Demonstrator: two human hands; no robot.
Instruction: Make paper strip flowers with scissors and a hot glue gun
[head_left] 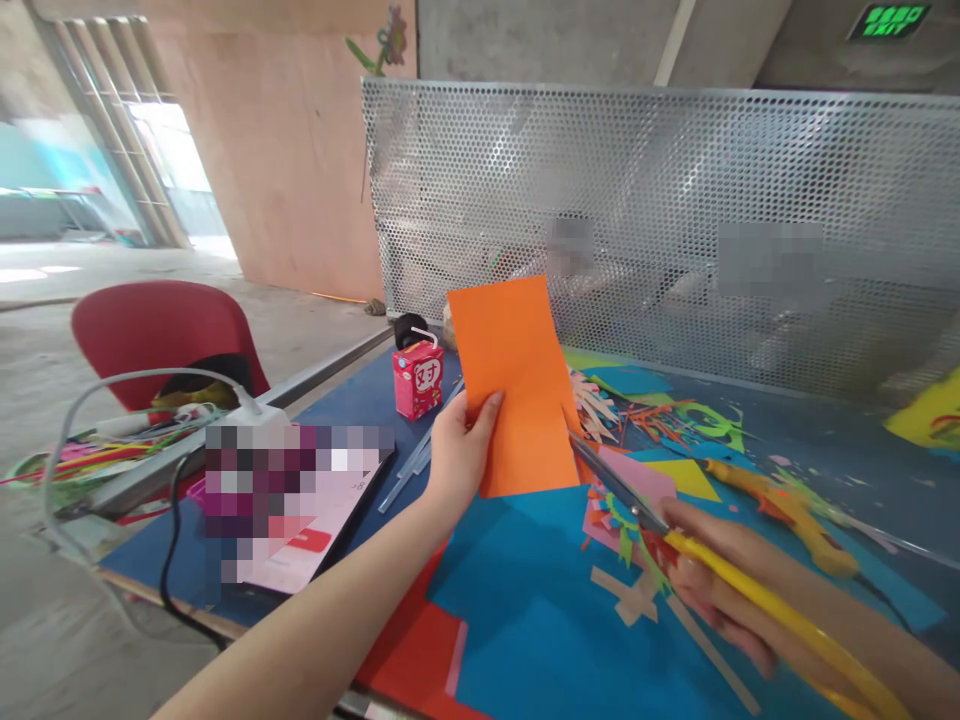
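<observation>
My left hand point(459, 452) is closed on the left edge of an orange paper sheet point(517, 380), holding it upright above the table. My right hand point(720, 585) grips yellow-handled scissors point(720, 570); their dark blades point(600, 468) meet the sheet's right edge, where a short cut shows. Blue paper point(540, 600) lies flat under both hands on the table.
A pink drink carton point(417, 378) with a straw stands behind the sheet. Coloured paper scraps point(660, 420) and a yellow glue gun point(780, 505) lie to the right. A perforated metal screen point(675, 220) closes the back. A red chair point(161, 335), cables and a device point(300, 500) are at left.
</observation>
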